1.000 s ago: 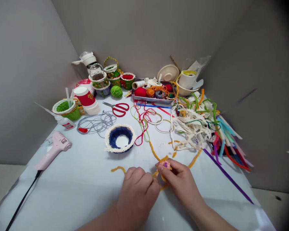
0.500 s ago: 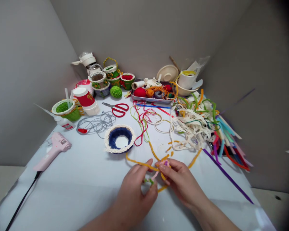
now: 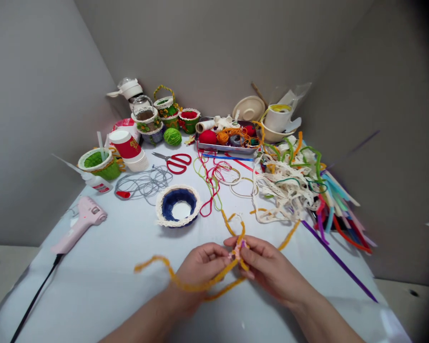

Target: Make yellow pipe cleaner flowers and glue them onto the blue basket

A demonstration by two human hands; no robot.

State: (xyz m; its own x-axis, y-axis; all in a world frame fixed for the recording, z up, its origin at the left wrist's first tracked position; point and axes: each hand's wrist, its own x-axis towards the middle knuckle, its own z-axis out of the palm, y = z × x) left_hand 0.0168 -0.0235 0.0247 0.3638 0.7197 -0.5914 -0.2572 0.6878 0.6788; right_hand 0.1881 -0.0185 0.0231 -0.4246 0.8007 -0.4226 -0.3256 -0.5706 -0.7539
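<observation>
Between my hands is a small pink and purple piece [image 3: 241,248], looking like a flower made of fuzzy stems. My right hand [image 3: 268,267] pinches it from the right, thumb on top. My left hand [image 3: 203,267] is closed at its left side, fingertips against the pink end; the fingers partly hide what they grip. Mustard-yellow fuzzy stems run through the piece: one long stem [image 3: 171,274] curves left across my left hand, another [image 3: 227,289] passes below. A blue bowl-shaped basket [image 3: 160,205] with a white lace rim sits beyond my left hand.
A pink glue gun [image 3: 80,226] lies at left, with grey cord [image 3: 143,183] and red-handled scissors [image 3: 177,164] farther back. Lace trim [image 3: 282,181] and coloured stems heap at right. A metal tray [image 3: 232,148] of yarn stands at the back beside small baskets [image 3: 189,121].
My left hand has drawn its fingers in against the pink piece. The long yellow stem has swung toward me, over the left hand. The green bit near my left fingers is no longer visible.
</observation>
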